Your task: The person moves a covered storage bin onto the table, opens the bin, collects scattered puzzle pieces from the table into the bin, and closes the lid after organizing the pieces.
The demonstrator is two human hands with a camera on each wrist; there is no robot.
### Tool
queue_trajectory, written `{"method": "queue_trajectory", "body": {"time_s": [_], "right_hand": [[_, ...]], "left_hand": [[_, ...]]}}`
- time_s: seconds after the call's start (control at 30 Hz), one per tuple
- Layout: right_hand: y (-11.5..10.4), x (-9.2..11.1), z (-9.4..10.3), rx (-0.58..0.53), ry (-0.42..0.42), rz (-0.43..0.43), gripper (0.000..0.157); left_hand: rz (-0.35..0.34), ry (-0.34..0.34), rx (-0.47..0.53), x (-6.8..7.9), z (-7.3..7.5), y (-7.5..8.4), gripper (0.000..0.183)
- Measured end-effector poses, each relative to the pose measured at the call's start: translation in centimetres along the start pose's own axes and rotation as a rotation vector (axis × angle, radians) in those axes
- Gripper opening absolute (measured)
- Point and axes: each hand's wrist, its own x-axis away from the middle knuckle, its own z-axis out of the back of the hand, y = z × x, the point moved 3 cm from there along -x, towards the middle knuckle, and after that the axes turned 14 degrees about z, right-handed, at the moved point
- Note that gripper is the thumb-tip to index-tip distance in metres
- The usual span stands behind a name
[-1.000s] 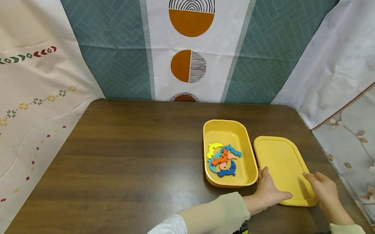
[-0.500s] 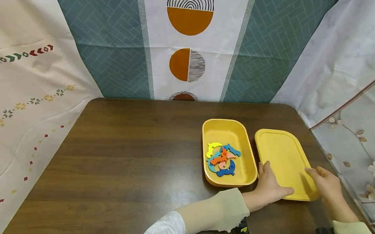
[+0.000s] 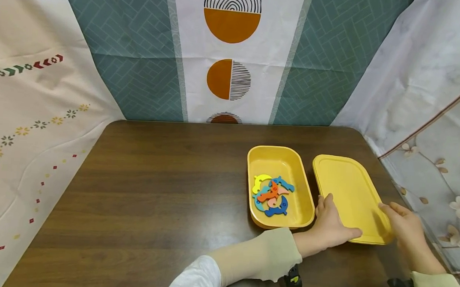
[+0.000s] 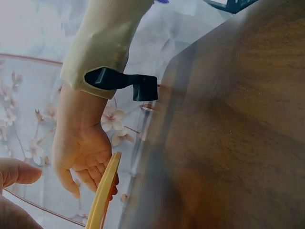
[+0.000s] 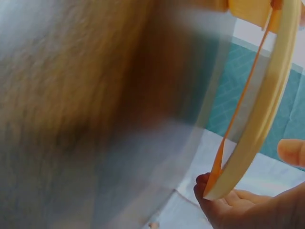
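Observation:
A yellow plastic lid (image 3: 351,191) with rounded corners is between my two hands at the right of the table. Beneath its edge the right wrist view shows a gap, so it is raised. My left hand (image 3: 328,225) holds its near left corner, the thumb spread apart from the fingers. At the near right edge my right hand (image 3: 405,226) grips it, with fingertips (image 5: 202,179) under the rim. Just left of the lid stands a yellow open box (image 3: 302,211). Inside it lie several crescent-shaped toy pieces (image 3: 275,207) in blue, orange, yellow, teal and pink.
The dark wooden table (image 3: 154,191) extends to the left of the box. Printed cloths hang around it: a teal and white one (image 3: 148,80) behind, a flowered one (image 3: 440,178) close on the right, and a cream one (image 3: 31,109) on the left.
The lid has shifted slightly upward in the head view, away from the person, with both hands following. My right hand is a little farther right. The box and its pieces stay put.

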Motion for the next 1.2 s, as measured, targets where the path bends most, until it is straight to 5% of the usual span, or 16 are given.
{"method": "queue_trajectory", "body": {"time_s": [0.53, 1.07, 1.2], "right_hand": [[-1.6, -0.2, -0.8, -0.097, 0.036, 0.058, 0.078], [-3.3, -0.6, -2.6, -0.12, 0.066, 0.022, 0.076], [-3.5, -0.9, -3.1, -0.224, 0.07, 0.05, 0.079]], "left_hand": [[-0.053, 0.011, -0.068, 0.6, 2.2, 0.5, 0.094], [-0.062, 0.065, -0.204, 0.2, 4.8, 0.1, 0.098], [-0.047, 0.077, -0.198, 0.2, 5.7, 0.1, 0.098]]}}
